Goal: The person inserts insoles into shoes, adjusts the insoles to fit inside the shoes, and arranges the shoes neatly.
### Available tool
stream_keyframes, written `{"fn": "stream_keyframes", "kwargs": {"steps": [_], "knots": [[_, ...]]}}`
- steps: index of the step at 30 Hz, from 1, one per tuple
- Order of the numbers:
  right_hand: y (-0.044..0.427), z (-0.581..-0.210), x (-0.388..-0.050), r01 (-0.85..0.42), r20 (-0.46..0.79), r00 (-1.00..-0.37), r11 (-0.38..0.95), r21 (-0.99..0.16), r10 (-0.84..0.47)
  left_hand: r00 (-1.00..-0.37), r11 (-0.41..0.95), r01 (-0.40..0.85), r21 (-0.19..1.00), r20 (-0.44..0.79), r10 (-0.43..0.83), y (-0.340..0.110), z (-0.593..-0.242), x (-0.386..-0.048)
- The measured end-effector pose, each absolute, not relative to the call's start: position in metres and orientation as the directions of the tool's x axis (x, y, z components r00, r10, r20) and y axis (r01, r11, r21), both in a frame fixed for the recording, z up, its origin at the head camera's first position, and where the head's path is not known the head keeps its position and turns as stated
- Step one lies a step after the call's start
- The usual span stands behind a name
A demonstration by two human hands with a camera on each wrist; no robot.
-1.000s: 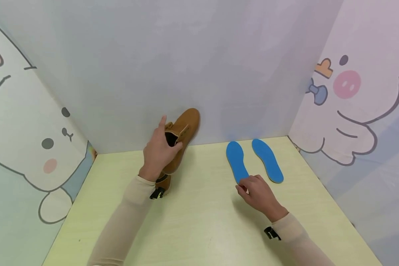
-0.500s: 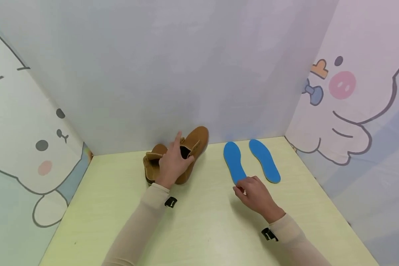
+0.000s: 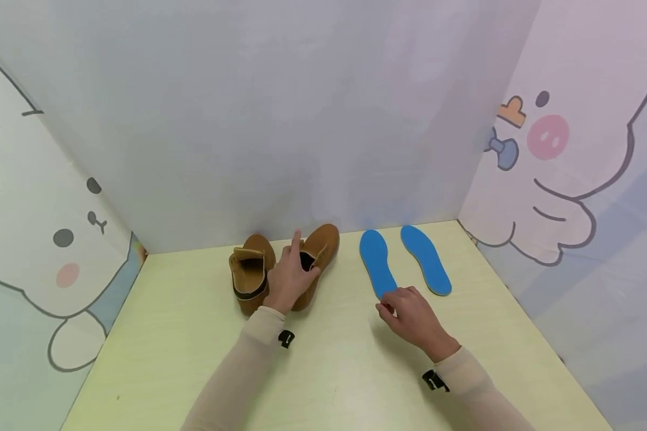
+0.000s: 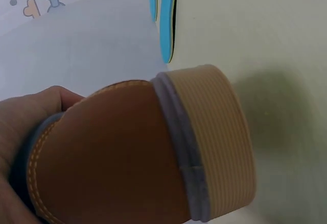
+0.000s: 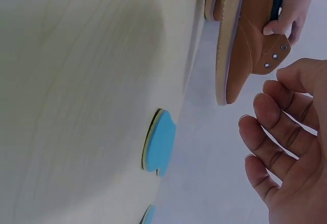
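My left hand [image 3: 288, 281] grips a brown lace-up shoe [image 3: 324, 239] by its collar, the thumb on the right side of the opening. In the left wrist view its heel [image 4: 112, 152] and ribbed tan sole stand out, with a shadow apart from them on the table. The right wrist view shows the sole a little off the tabletop. A matching shoe [image 3: 251, 304] stands upright just left of this hand. My right hand [image 3: 416, 317] hovers with loosely curled fingers and holds nothing. Near its fingertips lies a blue insole [image 3: 376, 258], its lower end partly hidden by them.
A second blue insole [image 3: 427, 260] lies flat to the right of the first. The pale yellow table [image 3: 334, 371] ends at a grey back wall [image 3: 313, 108]. Side panels with cartoon animals [image 3: 550, 137] border it left and right.
My left hand has lowered the shoe and moved it right, toward the table, beside the other shoe, which now shows more fully. The right hand has hardly moved.
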State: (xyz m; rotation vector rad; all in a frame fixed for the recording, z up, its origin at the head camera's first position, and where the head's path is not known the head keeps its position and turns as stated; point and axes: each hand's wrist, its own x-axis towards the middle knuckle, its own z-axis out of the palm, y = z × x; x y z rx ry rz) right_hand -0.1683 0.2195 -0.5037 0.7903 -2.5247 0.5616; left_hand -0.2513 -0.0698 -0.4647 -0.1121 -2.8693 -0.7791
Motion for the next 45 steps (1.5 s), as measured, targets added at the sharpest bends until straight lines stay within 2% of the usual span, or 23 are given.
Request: {"fn": "stream_keyframes", "kwargs": {"steps": [13, 19, 24, 29, 34, 39, 45], "knots": [[0.21, -0.503, -0.165, -0.603, 0.471, -0.756, 0.764, -0.229, -0.455, -0.992, 0.903, 0.084, 0.421, 0.122, 0.035, -0.06, -0.486, -0.253], [0.2, -0.507, -0.17, -0.615, 0.45, -0.757, 0.749, -0.245, -0.474, -0.996, 0.893, 0.057, 0.447, 0.088, 0.02, -0.059, -0.484, -0.251], [0.188, -0.511, -0.174, -0.602, 0.381, -0.781, 0.758, -0.25, -0.495, -0.998, 0.843, 0.055, 0.536, 0.002, 0.063, -0.066, -0.482, -0.245], [0.169, -0.509, -0.175, -0.514, 0.228, -0.858, 0.767, -0.385, -0.461, -0.993, 0.755, 0.027, 0.656, -0.071, 0.096, -0.077, -0.481, -0.234], [0.139, -0.507, -0.177, -0.378, 0.03, -0.899, 0.738, -0.559, -0.437, -0.983, 0.718, -0.045, 0.694, -0.158, 0.09, -0.083, -0.479, -0.227], [0.117, -0.513, -0.182, -0.352, 0.015, -0.891, 0.671, -0.653, -0.453, -0.973, 0.654, -0.054, 0.755, -0.187, 0.135, -0.084, -0.481, -0.224], [0.113, -0.516, -0.186, -0.299, 0.037, -0.919, 0.633, -0.714, -0.392, -0.961, 0.563, -0.059, 0.824, -0.201, 0.193, -0.082, -0.482, -0.217]]}}
